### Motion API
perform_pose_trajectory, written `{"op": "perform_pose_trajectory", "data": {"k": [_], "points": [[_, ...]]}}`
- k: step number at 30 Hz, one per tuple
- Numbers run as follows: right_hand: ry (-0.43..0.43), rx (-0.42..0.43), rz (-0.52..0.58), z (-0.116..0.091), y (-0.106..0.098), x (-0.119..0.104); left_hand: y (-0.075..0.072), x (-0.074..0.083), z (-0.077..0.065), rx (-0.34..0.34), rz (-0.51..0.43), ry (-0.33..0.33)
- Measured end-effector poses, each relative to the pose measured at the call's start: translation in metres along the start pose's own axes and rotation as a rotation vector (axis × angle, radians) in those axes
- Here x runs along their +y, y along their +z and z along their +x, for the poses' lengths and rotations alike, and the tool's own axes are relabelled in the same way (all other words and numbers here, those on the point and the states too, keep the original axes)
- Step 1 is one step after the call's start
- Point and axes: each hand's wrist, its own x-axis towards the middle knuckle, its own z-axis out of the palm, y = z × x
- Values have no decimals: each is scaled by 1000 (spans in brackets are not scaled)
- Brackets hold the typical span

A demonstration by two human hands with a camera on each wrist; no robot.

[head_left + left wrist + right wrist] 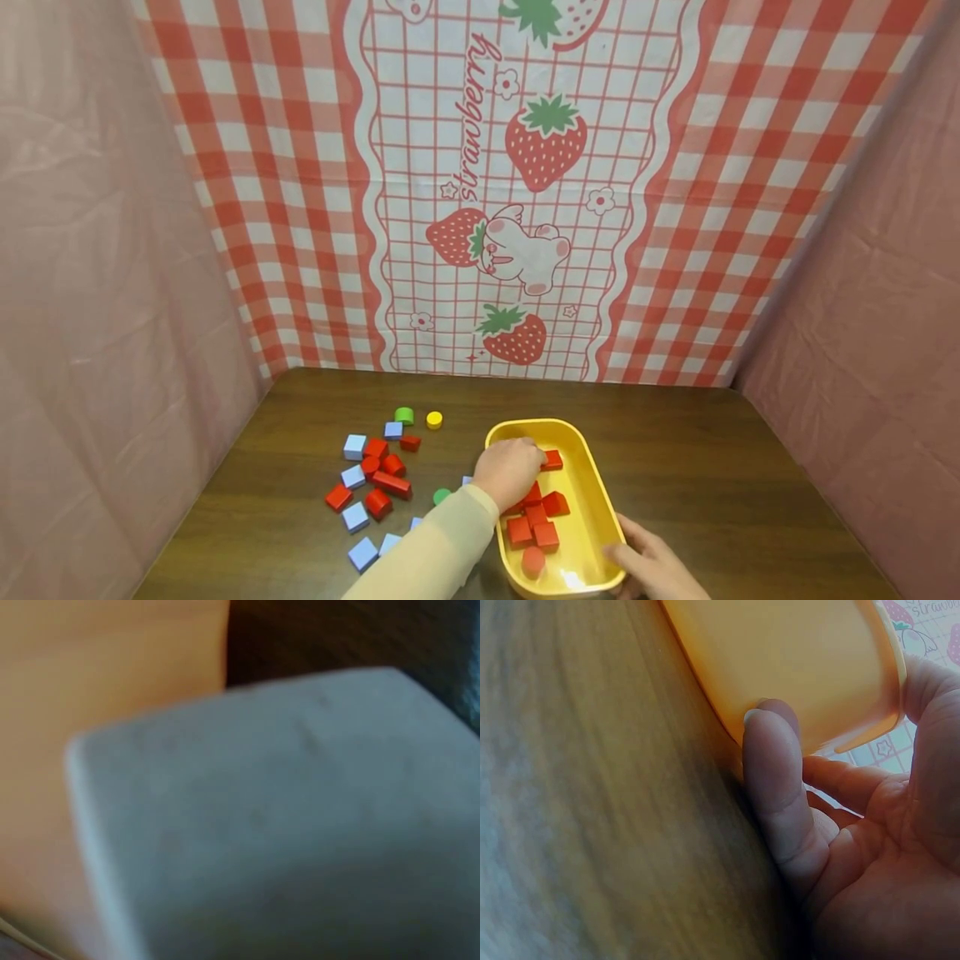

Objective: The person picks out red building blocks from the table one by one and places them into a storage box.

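Gripping yellow tray [581, 504] with right hand [654, 563]; cannot tell grasp of left hand [510, 472] over it. Could spill red blocks [546, 536] near left hand through one-sided right-hand lifting.

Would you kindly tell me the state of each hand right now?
Left hand: over the yellow tray; open or closed cannot be told.
Right hand: closed, holding the tray.
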Motion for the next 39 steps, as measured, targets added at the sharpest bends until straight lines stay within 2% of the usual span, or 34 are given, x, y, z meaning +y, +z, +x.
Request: {"op": "perform_pose_trajectory", "data": {"k": [18, 26, 29, 34, 36, 39], "points": [[10, 21, -46, 0, 1, -3, 0, -2, -1, 5, 4, -11], [16, 13, -43, 1, 1, -3, 0, -2, -1, 5, -29, -22], [17, 12, -42, 1, 1, -2, 0, -4, -2, 64, -71, -20], [15, 14, -37, 1, 2, -2, -3, -9, -3, 239, -135, 14], [16, 15, -25, 0, 2, -2, -7, -12, -4, 274, -134, 35], [17, 3, 20, 0, 2, -2, -17, -21, -8, 269, -98, 67]]}}
